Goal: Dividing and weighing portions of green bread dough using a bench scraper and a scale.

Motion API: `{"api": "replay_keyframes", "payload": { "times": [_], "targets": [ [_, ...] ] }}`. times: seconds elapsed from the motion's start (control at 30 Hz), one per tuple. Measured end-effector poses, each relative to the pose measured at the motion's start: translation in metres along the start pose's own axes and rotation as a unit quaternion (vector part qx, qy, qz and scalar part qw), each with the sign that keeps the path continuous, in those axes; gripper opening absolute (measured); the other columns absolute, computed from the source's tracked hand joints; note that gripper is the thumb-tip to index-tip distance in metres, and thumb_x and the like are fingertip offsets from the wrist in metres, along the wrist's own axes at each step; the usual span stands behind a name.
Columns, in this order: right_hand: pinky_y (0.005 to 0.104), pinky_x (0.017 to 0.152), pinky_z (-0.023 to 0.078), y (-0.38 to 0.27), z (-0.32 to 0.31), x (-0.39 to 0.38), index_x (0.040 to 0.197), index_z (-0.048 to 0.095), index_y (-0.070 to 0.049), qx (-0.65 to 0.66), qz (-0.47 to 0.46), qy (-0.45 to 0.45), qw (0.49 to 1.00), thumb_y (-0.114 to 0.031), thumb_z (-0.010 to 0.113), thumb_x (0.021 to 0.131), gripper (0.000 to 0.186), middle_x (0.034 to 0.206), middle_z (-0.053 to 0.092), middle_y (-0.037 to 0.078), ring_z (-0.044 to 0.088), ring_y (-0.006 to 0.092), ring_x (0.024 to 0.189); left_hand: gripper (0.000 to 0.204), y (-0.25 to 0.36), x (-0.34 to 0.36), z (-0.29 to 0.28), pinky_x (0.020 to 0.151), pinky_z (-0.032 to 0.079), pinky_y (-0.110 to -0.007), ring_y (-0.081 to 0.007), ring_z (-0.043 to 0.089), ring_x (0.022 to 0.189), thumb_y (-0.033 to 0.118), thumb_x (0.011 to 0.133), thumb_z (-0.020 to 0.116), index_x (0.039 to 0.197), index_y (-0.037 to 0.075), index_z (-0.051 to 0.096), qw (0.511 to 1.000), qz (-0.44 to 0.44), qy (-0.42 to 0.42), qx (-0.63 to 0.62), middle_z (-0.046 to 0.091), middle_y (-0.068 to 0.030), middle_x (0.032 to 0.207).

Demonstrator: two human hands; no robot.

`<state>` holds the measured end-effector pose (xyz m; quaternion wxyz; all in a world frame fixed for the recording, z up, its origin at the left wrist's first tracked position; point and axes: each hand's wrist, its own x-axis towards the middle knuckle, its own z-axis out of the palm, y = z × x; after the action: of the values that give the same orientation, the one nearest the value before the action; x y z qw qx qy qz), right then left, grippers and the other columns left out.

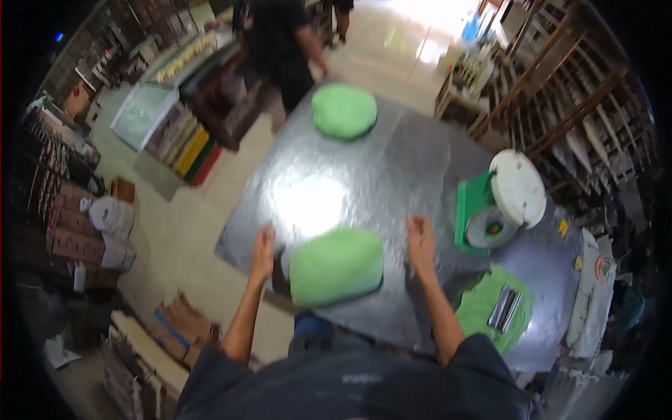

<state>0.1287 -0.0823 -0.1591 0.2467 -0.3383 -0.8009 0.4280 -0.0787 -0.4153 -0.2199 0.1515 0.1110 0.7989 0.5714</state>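
A large lump of pale green dough lies on the metal table right in front of me; its outline is slightly blurred. On its left side my left hand is held upright, fingers stretched out, with a small gap to the dough. My right hand is farther off on the other side, fingers loosely extended, holding nothing. A second, rounder green dough lump rests near the table's far corner. Right of my right forearm, a metal dough scraper lies on a flat, ragged sheet of green dough.
A green dial scale with a round white pan stands on the table's right part. Wooden racks rise beyond it. Another person stands past the far left edge. White sacks lie at the right edge.
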Motion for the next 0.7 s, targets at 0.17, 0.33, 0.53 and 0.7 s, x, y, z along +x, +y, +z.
{"api": "replay_keyframes", "payload": {
  "times": [0.17, 0.33, 0.53, 0.7],
  "targets": [
    [0.028, 0.07, 0.045, 0.038, 0.013, -0.023, 0.128, 0.048, -0.006, 0.097, 0.234, -0.086, 0.963, -0.037, 0.061, 0.091, 0.05, 0.092, 0.062, 0.007, 0.054, 0.0139, 0.074, 0.063, 0.026, -0.028, 0.015, 0.104, 0.034, -0.041, -0.0313, 0.048, 0.119, 0.054, 0.093, 0.044, 0.134, 0.006, 0.045, 0.935, -0.325, 0.004, -0.14, 0.048, -0.0187, 0.132],
    [0.0364, 0.101, 0.038, 0.016, 0.091, -0.044, 0.146, 0.026, -0.009, 0.348, 0.349, -0.103, 0.864, -0.039, 0.05, 0.096, 0.063, 0.139, 0.039, 0.015, 0.039, 0.0255, 0.129, 0.061, -0.006, -0.024, 0.058, 0.105, 0.034, -0.037, -0.0277, 0.043, 0.126, 0.05, 0.097, 0.037, 0.14, 0.006, 0.039, 0.914, -0.29, -0.019, -0.284, 0.043, -0.0176, 0.138],
    [0.0375, 0.107, 0.033, 0.063, 0.157, -0.016, 0.144, 0.029, -0.005, 0.373, 0.288, -0.137, 0.871, -0.059, 0.045, 0.092, 0.077, 0.145, 0.036, 0.012, 0.037, 0.0258, 0.131, 0.06, -0.013, 0.048, 0.087, 0.102, 0.039, -0.036, -0.025, 0.046, 0.123, 0.048, 0.097, 0.039, 0.138, 0.004, 0.04, 0.819, -0.3, -0.164, -0.461, 0.045, -0.0132, 0.138],
    [0.0387, 0.095, 0.045, -0.042, 0.135, 0.06, 0.132, 0.048, -0.004, 0.463, 0.38, -0.034, 0.8, -0.053, 0.039, 0.096, 0.062, 0.123, 0.058, 0.012, 0.057, 0.026, 0.107, 0.053, 0.055, 0.128, 0.068, 0.092, 0.047, -0.036, -0.023, 0.056, 0.108, 0.046, 0.097, 0.039, 0.13, 0.005, 0.049, 0.777, -0.256, -0.219, -0.531, 0.057, -0.0112, 0.121]
  ]
}}
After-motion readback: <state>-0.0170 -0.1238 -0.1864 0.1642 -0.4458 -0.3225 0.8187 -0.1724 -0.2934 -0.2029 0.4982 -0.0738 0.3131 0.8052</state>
